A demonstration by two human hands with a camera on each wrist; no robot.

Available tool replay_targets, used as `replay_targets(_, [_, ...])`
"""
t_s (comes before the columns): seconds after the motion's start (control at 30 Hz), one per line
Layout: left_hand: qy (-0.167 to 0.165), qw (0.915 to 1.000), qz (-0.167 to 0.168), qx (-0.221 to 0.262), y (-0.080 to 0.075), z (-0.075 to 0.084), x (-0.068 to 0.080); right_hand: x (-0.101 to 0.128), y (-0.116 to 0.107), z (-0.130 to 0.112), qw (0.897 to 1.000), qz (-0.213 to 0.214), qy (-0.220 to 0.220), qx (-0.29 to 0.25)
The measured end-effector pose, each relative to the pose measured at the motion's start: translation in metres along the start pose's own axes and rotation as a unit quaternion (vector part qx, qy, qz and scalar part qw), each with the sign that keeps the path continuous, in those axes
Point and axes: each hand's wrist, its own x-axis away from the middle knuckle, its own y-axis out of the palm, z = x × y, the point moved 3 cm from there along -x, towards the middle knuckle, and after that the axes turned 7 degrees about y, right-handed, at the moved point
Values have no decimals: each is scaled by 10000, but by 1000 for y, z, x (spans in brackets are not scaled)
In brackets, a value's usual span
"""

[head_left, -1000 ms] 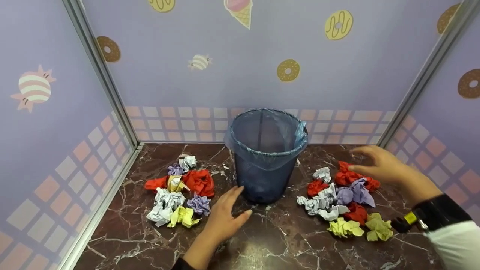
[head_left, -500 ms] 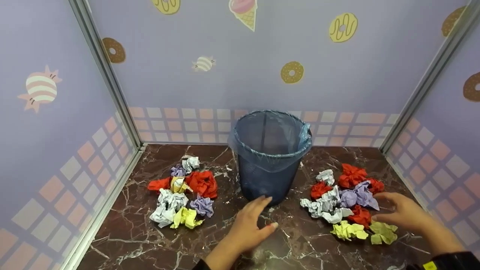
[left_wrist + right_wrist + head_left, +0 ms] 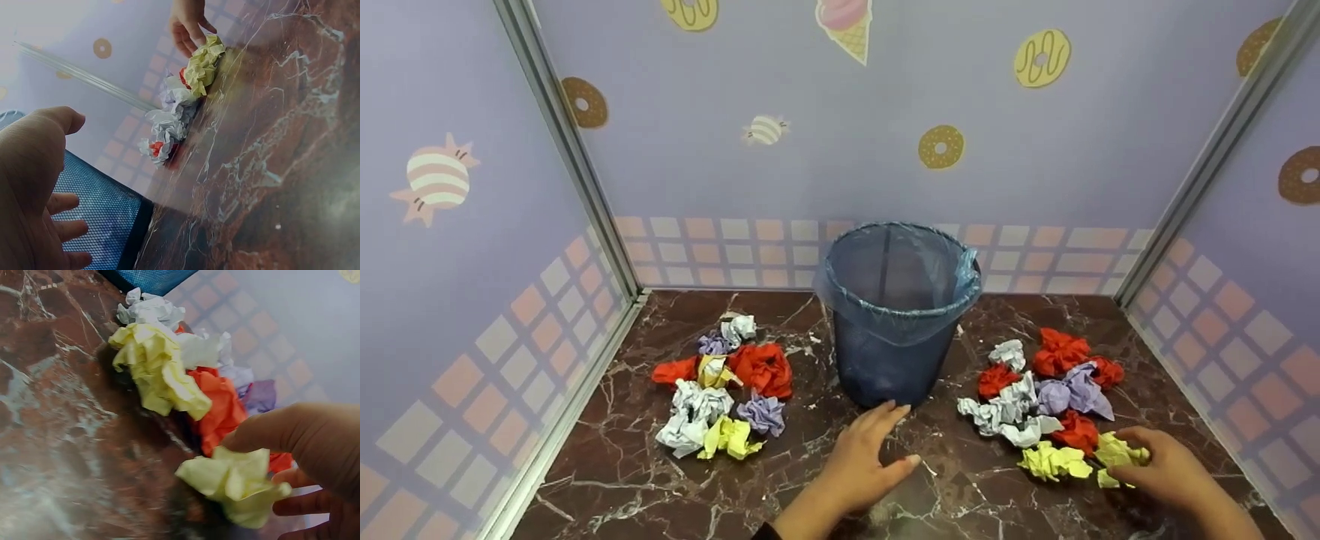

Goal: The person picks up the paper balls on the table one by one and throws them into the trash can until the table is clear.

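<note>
My right hand (image 3: 1170,465) has thumb and fingers curled around a crumpled yellow paper ball (image 3: 236,486) at the near right corner of the right-hand pile. Beside it lie a second yellow paper ball (image 3: 1054,461) and a red one (image 3: 1076,433). My left hand (image 3: 859,461) holds nothing, its fingers extended and thumb apart, just in front of the base of a dark blue mesh waste bin (image 3: 885,367). A translucent blue bag (image 3: 900,322) lines the bin and folds over its rim. In the left wrist view the left hand (image 3: 34,185) appears beside the mesh.
Left of the bin lies another pile of crumpled paper, with red (image 3: 765,367), white (image 3: 694,412), purple (image 3: 763,413) and yellow (image 3: 729,437) balls. More white (image 3: 1009,405) and purple (image 3: 1076,390) paper lies on the right. Patterned walls (image 3: 780,172) enclose the marble-look tabletop (image 3: 660,495).
My right hand has come down and nearer from above the red paper at the back right, and now grips the yellow ball. My left hand has shifted right, in front of the bin.
</note>
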Motion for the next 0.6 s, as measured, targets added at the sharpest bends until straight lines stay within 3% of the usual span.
replay_targets(0.23, [-11,9999,37,157,0,-4,1,4,18,5,9989,33,462,34])
replay_targets(0.6, [-98,9998,127,118,-9,-9,-1,8,19,4,9943,-44,1066,90])
